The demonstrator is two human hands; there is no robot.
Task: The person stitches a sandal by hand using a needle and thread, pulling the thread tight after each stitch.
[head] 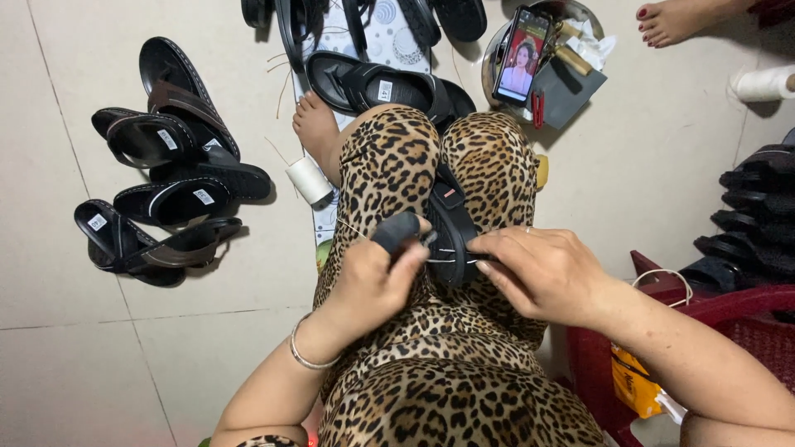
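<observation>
The pale tiled floor (166, 356) holds a pile of black sandals (166, 165) — and a white spool of thread (308, 180) close by.

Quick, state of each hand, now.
Left hand: closed, pinching the thread, dark guard on one finger.
Right hand: closed, gripping the black sandal held between the knees.

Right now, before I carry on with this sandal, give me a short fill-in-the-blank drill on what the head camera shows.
1. The black sandal being stitched is clamped between the person's ____.
2. The left hand wears a dark cover on its ____.
3. The spool of white thread stands on the floor beside the person's bare ____.
4. A loose pile of finished sandals lies on the floor tiles to the person's ____, while the right hand steadies the strap.

Missing words: knees; thumb; foot; left
</observation>
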